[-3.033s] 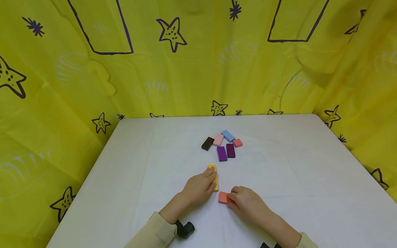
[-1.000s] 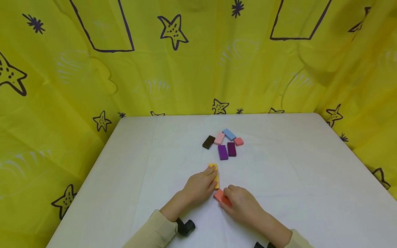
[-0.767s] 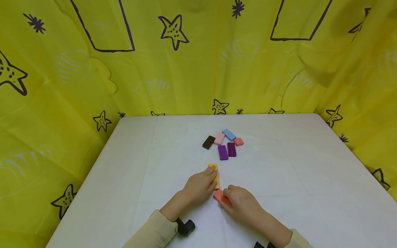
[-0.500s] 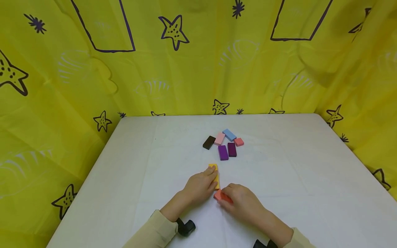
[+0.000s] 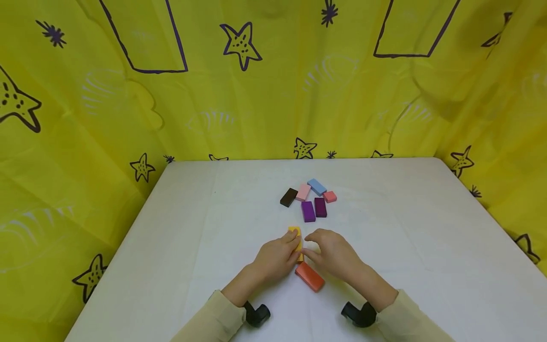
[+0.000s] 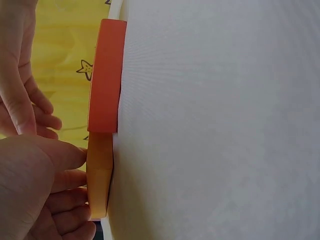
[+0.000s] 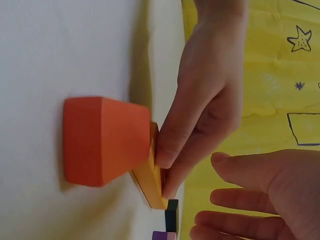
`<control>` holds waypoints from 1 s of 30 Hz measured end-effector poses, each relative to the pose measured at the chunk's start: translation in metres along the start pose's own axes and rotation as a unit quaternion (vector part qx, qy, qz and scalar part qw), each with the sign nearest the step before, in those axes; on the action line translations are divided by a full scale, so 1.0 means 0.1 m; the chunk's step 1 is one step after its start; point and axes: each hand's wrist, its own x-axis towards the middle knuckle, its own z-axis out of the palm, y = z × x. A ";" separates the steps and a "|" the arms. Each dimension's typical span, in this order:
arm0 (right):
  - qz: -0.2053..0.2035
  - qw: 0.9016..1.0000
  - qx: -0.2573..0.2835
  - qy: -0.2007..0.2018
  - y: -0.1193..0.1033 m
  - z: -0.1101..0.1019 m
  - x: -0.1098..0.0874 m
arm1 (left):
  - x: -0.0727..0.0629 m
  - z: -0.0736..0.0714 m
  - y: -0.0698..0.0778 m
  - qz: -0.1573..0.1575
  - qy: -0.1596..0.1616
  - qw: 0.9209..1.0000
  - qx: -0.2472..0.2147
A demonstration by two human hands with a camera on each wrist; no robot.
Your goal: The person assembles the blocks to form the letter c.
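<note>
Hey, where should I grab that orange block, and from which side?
Probably best: pinch the orange block across its two long sides, toward the end away from the yellow block, coming from above right with the right hand. It lies flat, long sides exposed, its other end close to the yellow block.

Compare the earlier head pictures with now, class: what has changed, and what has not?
The orange block has shifted slightly left and turned from crosswise to slanted, at the yellow block's near end. The right hand has let go of it and moved forward, beside the yellow block. Unchanged: the left hand on the yellow block, and the other six blocks.
</note>
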 end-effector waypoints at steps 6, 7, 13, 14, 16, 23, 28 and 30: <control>-0.001 1.000 -0.011 -0.016 0.13 0.00 0.19 | -0.01 -0.01 0.01 0.002 -0.003 1.000 -0.003; -0.001 1.000 -0.013 -0.019 0.16 0.01 0.21 | -0.01 -0.01 0.01 0.002 -0.005 1.000 -0.002; 0.006 0.999 -0.008 -0.034 0.31 0.04 0.33 | 0.00 0.01 0.00 -0.001 -0.009 1.000 0.002; 0.008 0.999 -0.009 -0.037 0.33 0.04 0.35 | 0.00 0.01 0.00 -0.001 -0.008 1.000 0.003; 0.010 0.999 -0.013 -0.045 0.38 0.05 0.38 | 0.00 0.01 0.00 0.000 -0.007 1.000 0.006; -0.046 0.997 -0.058 -0.026 0.55 0.08 0.51 | 0.00 0.00 0.00 0.002 -0.013 1.000 0.006; -0.073 0.994 -0.075 -0.028 0.60 0.08 0.61 | 0.00 -0.01 0.00 -0.003 -0.014 1.000 0.004; -0.066 0.994 -0.077 -0.039 0.61 0.09 0.65 | -0.01 -0.01 0.00 -0.006 -0.014 1.000 0.004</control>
